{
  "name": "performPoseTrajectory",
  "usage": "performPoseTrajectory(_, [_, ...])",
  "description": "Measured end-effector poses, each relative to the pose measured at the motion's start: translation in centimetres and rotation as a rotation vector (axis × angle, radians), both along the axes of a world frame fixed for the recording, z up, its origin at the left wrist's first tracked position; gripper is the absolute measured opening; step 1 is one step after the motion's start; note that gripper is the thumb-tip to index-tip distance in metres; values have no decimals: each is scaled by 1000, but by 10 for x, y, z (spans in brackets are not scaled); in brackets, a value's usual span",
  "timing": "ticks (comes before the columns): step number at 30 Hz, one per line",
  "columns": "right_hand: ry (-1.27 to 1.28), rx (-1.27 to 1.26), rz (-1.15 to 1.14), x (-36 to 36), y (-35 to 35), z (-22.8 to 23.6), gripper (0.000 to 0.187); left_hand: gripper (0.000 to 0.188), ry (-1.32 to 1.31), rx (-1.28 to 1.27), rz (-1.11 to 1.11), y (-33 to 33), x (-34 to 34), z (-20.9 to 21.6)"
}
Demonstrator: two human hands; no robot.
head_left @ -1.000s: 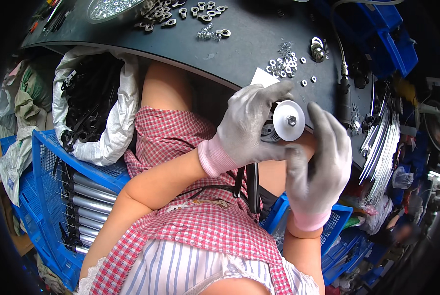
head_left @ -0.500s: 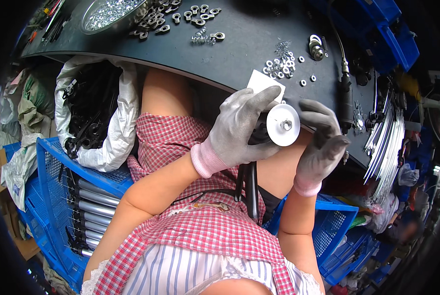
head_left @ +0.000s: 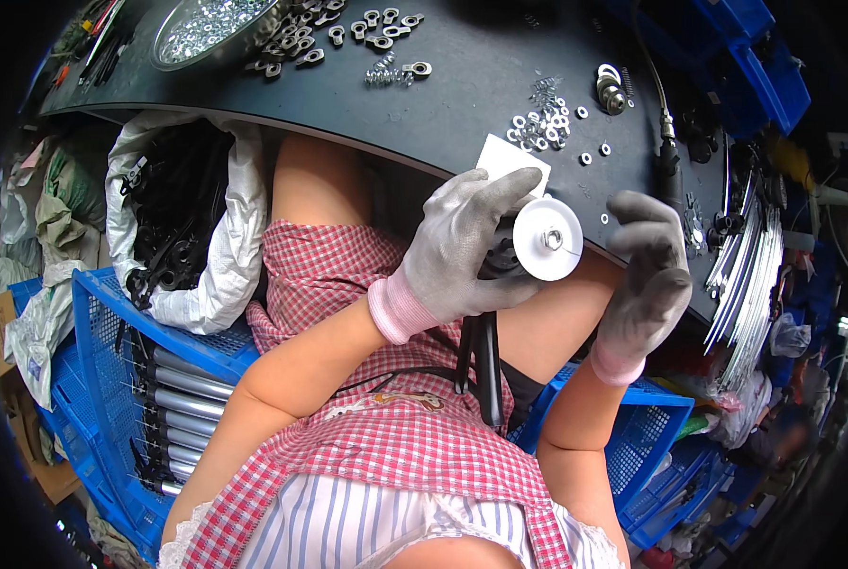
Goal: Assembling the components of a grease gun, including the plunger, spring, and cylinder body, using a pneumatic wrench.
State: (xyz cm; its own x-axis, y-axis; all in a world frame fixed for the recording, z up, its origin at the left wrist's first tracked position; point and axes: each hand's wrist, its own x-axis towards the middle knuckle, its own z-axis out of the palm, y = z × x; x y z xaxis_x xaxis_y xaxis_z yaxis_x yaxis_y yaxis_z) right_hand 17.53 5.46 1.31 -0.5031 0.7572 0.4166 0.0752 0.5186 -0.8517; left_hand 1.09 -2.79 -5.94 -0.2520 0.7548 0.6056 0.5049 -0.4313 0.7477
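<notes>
White round disc (head_left: 535, 245) with a metal nut (head_left: 553, 239) at its centre is clamped in the grey-gloved left hand (head_left: 454, 248), near the dark tabletop (head_left: 462, 90); the grey-gloved right hand (head_left: 640, 302), thumb and fingers apart, curls beside it.

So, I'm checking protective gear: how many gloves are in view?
2: one on the left hand, which holds a part with a white disc, and one on the right hand, apart from that disc. More may be hidden toward the dim edges.

i see a dark table (head_left: 462, 95) ahead, blue crates (head_left: 101, 356) on both sides, a bright light (head_left: 844, 324) at my feed's far right.
</notes>
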Motion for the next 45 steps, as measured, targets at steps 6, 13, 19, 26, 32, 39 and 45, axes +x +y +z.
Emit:
performPoseTrajectory(6, [-284, 262, 198, -14, 3, 23, 35, 40, 44, 30, -55, 1, -3, 0])
performPoseTrajectory(13, [-486, 474, 265, -33, 1, 56, 24, 23, -31, 93, -43, 5, -1, 4])
performPoseTrajectory(19, [-661, 432, 89, -34, -15, 60, 19, 27, 0, 90, 0, 7, 0, 0])
performPoseTrajectory(26, [-605, 327, -9, -34, -22, 54, 21, 32, 41, 105, 18, 6, -1, -6])
performPoseTrajectory(32, [-577, 310, 54, -27, -18, 57, 21, 75, -39, -58, -41, -3, -4, 26])
performPoseTrajectory(39, [-670, 391, 111, -33, -18, 63, 16, 53, -76, -77, -158, -1, -6, 24])
performPoseTrajectory(45, [-724, 319, 81, -37, -22, 67, 12, 49, -104, -66, -176, 1, -8, 21])
